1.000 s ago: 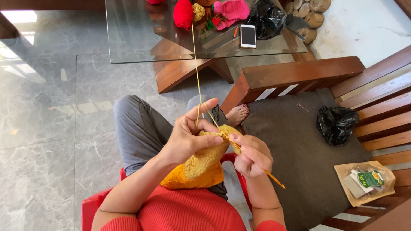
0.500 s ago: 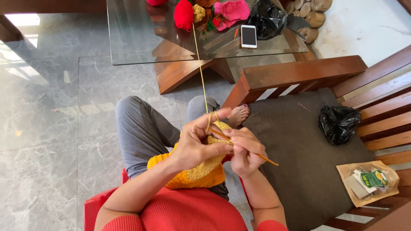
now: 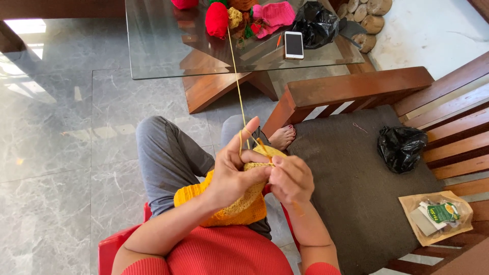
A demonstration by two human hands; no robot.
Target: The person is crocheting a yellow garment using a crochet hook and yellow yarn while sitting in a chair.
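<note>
The left hand (image 3: 235,170) grips a yellow knitted piece (image 3: 239,206) over the lap, with yarn (image 3: 237,86) looped over its forefinger. The right hand (image 3: 291,178), touching it at 3 o'clock, pinches the piece's top edge. The yarn runs toward 12 o'clock to the glass desk (image 3: 163,46), beside a phone (image 3: 294,44).

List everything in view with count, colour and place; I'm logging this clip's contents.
crochet piece: one, yellow-orange, in both hands
yarn strand: one, yellow, table to left forefinger
yarn heap: several, red, pink, mustard, on table
phone: one, white, on table
glass table: one, clear, wooden base
black bags: two, table and bench cushion
packet: one, tan, on bench
wooden bench: one, brown, right
left hand: holding piece
right hand: pinching piece
</note>
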